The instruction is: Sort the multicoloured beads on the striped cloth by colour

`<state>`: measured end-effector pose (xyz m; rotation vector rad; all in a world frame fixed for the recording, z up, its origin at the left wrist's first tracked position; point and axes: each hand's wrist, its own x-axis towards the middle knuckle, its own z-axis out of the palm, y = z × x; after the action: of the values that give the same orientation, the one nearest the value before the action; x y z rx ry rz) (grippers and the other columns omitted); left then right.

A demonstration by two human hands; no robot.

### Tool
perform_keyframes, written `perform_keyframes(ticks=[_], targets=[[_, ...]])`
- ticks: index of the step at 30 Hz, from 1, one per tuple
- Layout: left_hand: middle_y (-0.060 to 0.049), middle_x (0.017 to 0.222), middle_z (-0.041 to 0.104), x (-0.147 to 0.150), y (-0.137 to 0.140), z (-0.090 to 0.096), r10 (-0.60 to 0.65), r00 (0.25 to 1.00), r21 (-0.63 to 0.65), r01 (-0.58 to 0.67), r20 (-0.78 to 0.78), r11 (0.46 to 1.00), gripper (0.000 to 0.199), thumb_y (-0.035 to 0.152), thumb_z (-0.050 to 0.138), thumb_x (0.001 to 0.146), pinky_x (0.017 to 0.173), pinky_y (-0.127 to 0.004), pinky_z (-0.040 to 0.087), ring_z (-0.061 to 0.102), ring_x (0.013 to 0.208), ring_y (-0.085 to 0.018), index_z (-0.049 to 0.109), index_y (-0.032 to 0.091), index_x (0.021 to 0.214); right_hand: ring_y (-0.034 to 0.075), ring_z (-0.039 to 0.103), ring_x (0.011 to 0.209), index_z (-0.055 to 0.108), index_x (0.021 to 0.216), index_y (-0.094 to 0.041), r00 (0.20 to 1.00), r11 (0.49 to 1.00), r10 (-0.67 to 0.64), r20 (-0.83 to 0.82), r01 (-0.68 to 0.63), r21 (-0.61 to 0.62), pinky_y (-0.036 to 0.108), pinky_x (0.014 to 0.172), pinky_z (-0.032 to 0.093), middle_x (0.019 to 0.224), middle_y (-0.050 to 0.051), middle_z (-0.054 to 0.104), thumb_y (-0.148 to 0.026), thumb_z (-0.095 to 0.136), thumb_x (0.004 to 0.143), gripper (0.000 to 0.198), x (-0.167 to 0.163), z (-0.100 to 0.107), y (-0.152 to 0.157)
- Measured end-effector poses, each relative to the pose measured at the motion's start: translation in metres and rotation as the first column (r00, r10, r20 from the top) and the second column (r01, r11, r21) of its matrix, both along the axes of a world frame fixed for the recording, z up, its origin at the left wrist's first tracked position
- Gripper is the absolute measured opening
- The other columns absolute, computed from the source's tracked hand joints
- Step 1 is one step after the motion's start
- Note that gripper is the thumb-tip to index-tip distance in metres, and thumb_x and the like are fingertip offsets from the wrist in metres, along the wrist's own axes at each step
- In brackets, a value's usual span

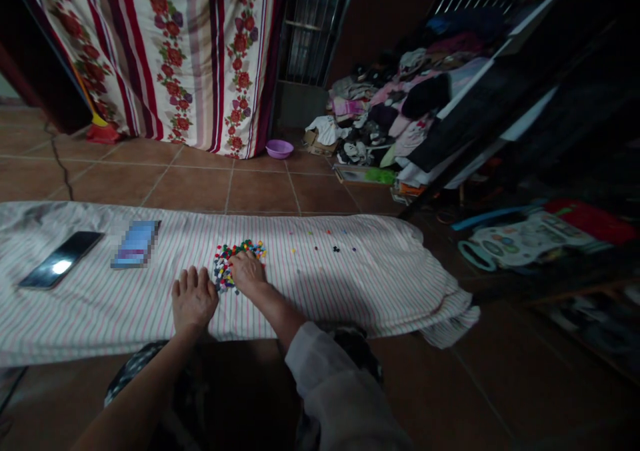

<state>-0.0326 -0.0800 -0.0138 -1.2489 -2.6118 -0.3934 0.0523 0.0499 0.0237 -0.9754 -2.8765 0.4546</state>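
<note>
A heap of small coloured pieces, possibly beads, lies on the striped cloth; they are too small to name surely. My right hand reaches into the heap from the right, its fingers bent down among the pieces. What the fingertips hold, if anything, is hidden. My left hand rests flat on the cloth at the heap's left edge, fingers stretched out, holding nothing. To the right, several single pieces lie spaced out, with a small dark cluster among them.
A dark phone and a phone with a lit, blurred screen lie on the cloth at left. Beyond are a floral curtain, a purple basin and a clothes heap. A light patterned object stands at right.
</note>
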Motion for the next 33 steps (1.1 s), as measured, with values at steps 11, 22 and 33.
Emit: perform_keyframes(ticks=[11,22,33], targets=[[-0.021,0.142,0.057,-0.002,0.000,-0.003,-0.009,1.000,0.026,0.009,-0.002,1.000,0.053,0.032,0.032,0.093,0.114,-0.055,0.034,0.046,0.137,-0.037,0.059,0.011,0.134,0.022,0.044,0.125,0.060,0.135,-0.030,0.995,0.997,0.075,-0.060,-0.075,0.011,0.032,0.100,0.043,0.140,0.001,0.057,-0.015,0.048,0.096,0.043,0.005,-0.008,0.008],[-0.023,0.145,0.054,-0.002,0.002,0.000,0.006,1.000,-0.020,-0.005,0.027,1.000,0.053,0.030,0.034,0.093,0.115,-0.055,0.033,0.045,0.139,-0.037,0.059,0.008,0.135,0.024,0.044,0.123,0.065,0.131,-0.029,0.978,0.982,0.190,-0.082,-0.189,0.014,0.038,0.100,0.041,0.140,0.000,0.060,-0.009,0.045,0.094,0.047,0.035,-0.011,0.003],[-0.021,0.146,0.054,-0.002,0.004,-0.004,0.018,1.000,-0.031,-0.018,0.009,0.999,0.051,0.029,0.035,0.095,0.115,-0.054,0.033,0.045,0.140,-0.037,0.058,0.010,0.136,0.022,0.043,0.124,0.064,0.132,-0.024,0.980,0.989,0.149,-0.134,-0.148,0.017,0.033,0.104,0.038,0.138,0.002,0.062,-0.008,0.046,0.092,0.047,0.016,-0.012,0.009]])
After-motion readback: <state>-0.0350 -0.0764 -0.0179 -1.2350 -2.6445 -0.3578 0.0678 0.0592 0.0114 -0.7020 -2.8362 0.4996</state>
